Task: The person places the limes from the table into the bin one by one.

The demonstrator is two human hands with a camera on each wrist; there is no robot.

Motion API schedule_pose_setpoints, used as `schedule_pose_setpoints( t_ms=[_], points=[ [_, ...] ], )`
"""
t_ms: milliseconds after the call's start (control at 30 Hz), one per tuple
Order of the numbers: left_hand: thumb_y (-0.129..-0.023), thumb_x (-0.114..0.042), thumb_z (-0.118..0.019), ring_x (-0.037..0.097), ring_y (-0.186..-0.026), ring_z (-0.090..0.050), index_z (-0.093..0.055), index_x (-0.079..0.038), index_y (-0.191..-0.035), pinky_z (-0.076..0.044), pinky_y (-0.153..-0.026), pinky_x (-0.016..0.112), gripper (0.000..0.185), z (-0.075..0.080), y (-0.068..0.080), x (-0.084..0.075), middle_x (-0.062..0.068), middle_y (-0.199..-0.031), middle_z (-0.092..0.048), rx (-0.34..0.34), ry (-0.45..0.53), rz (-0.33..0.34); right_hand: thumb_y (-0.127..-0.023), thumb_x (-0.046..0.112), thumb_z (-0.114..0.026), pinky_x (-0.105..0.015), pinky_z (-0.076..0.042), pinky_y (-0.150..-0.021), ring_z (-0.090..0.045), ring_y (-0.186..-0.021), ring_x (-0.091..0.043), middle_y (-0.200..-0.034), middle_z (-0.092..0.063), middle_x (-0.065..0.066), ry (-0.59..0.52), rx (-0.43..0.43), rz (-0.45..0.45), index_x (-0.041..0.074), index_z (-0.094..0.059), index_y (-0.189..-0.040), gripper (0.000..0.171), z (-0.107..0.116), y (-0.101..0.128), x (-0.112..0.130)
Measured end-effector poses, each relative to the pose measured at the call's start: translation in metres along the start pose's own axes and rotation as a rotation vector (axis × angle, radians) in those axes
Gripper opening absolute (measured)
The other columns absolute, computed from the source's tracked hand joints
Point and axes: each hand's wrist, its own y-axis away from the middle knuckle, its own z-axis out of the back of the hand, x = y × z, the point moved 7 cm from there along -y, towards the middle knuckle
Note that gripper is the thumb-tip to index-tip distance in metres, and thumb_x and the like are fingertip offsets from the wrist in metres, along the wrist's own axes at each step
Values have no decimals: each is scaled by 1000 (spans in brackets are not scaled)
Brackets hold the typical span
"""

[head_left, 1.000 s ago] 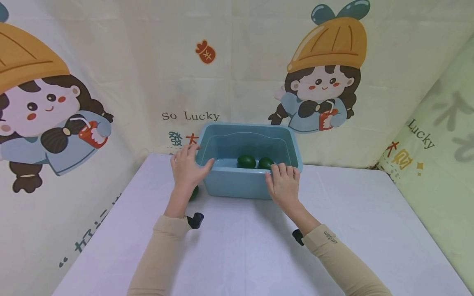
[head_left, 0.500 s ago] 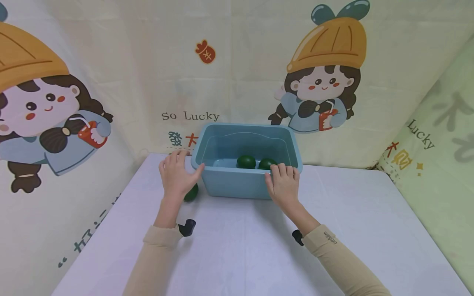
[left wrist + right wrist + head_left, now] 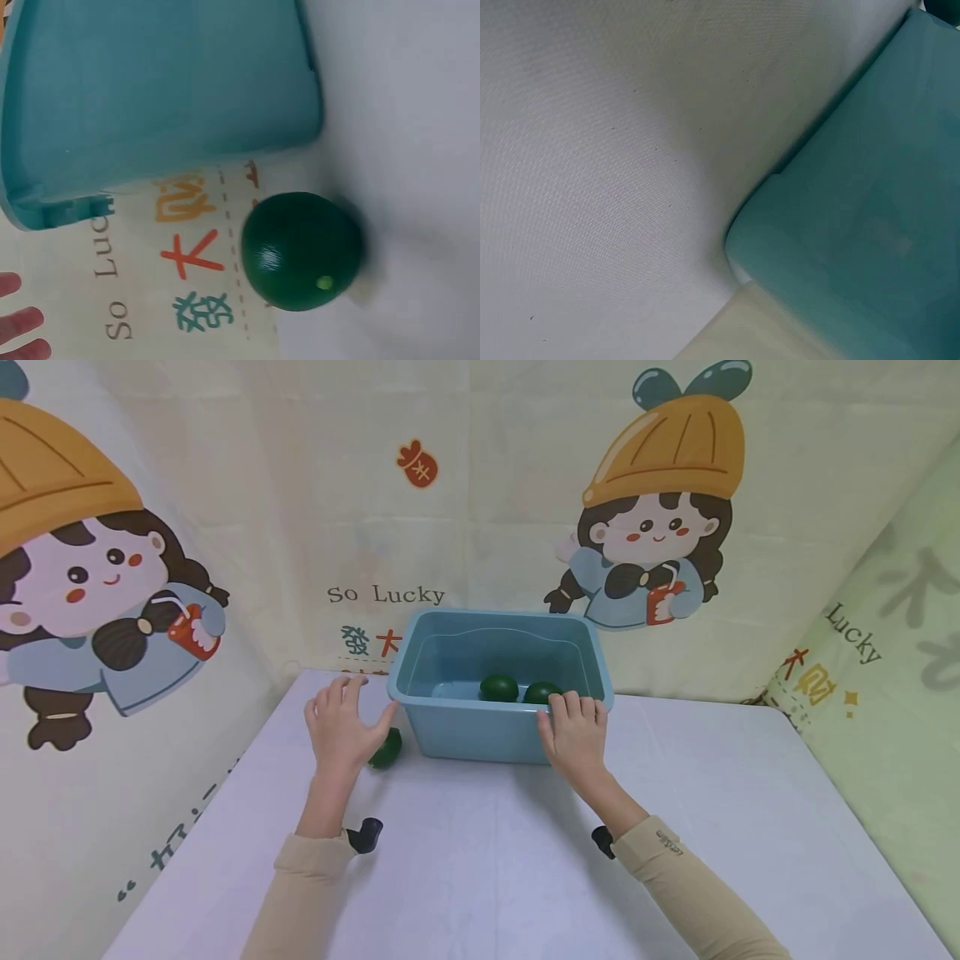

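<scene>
A blue plastic tub [image 3: 501, 727] stands toward the back of the white bench [image 3: 525, 868], close against the cartoon-printed cloth backdrop [image 3: 300, 485], and everything else sits around it. Inside the tub, against its near wall, lie two dark green round fruits [image 3: 499, 687] side by side, the right one [image 3: 542, 692] partly hidden behind fingertips.

The right hand [image 3: 576, 735] rests on the tub's near rim toward its right corner, fingers hooked over the edge and gripping it. From the right wrist view only the tub's rounded corner [image 3: 855, 247] and the bench surface show.

The left hand [image 3: 341, 727] is off the tub, just beside its left end, fingers spread and relaxed, holding nothing; its thumb comes close to the tub's left corner, and I cannot tell whether it touches. Under that hand, on the bench just left of the tub's near corner, lies a third green fruit [image 3: 386, 748]. The left wrist view shows it plainly [image 3: 301, 250], round and glossy, resting on the bench beside the tub wall [image 3: 165, 97] without touching it, with the fingertips [image 3: 22, 322] apart from it.
</scene>
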Motion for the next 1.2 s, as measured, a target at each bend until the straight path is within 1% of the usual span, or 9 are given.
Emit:
schedule_pose_setpoints(
  t_ms=[133, 267, 467, 700, 933, 1100, 1200],
  points=[
    [-79, -45, -58, 37, -110, -38, -50, -5, -122, -21, -94, 55, 59, -6, 5, 7, 19, -123, -45, 23, -32, -1, -98, 42, -16, -47, -27, -81, -38, -84, -31, -91, -44, -12, -3, -2, 2, 4, -50, -100, 51, 0, 1, 0],
    [-79, -45, -57, 38, -110, -38, -48, -6, -123, -21, -93, 55, 59, -15, 10, 15, 19, -123, -44, 64, -60, 11, -98, 41, -16, -47, -27, -81, -38, -85, -30, -91, -44, -12, 0, -1, -2, 4, -49, -100, 50, 0, 2, 0],
    [-80, -47, -56, 38, -109, -38, -46, -5, -125, -22, -91, 55, 63, -29, 18, 27, 20, -122, -44, 104, -91, 35, -98, 41, -15, -47, -27, -81, -38, -85, -30, -92, -44, -12, 2, 0, -3, 4, -49, -101, 50, 0, 4, -1],
    [-80, -48, -55, 38, -109, -37, -43, -5, -128, -22, -90, 55, 66, -47, 26, 42, 20, -122, -43, 178, -129, 89, -98, 41, -15, -47, -27, -82, -39, -85, -31, -92, -44, -12, -1, 7, -3, 4, -49, -101, 51, -1, 4, -1],
    [-80, -50, -55, 41, -109, -36, -40, -3, -130, -21, -90, 57, 70, -61, 32, 52, 22, -122, -43, 234, -151, 153, -98, 42, -14, -47, -27, -82, -38, -86, -30, -92, -44, -12, -5, 1, -5, 4, -49, -101, 52, -1, 6, -1],
    [-79, -48, -56, 41, -109, -35, -39, -1, -131, -20, -92, 57, 72, -68, 37, 57, 22, -122, -43, 258, -152, 187, -98, 41, -15, -47, -27, -82, -38, -85, -30, -91, -44, -12, -4, -5, 1, 4, -49, -100, 50, -1, 7, -1],
    [-79, -48, -57, 41, -109, -36, -39, -1, -131, -20, -92, 57, 72, -71, 39, 60, 22, -121, -44, 263, -157, 196, -98, 41, -16, -47, -26, -82, -39, -85, -31, -92, -44, -12, -5, -8, 0, 4, -49, -100, 50, 0, 6, -1]
  ],
)
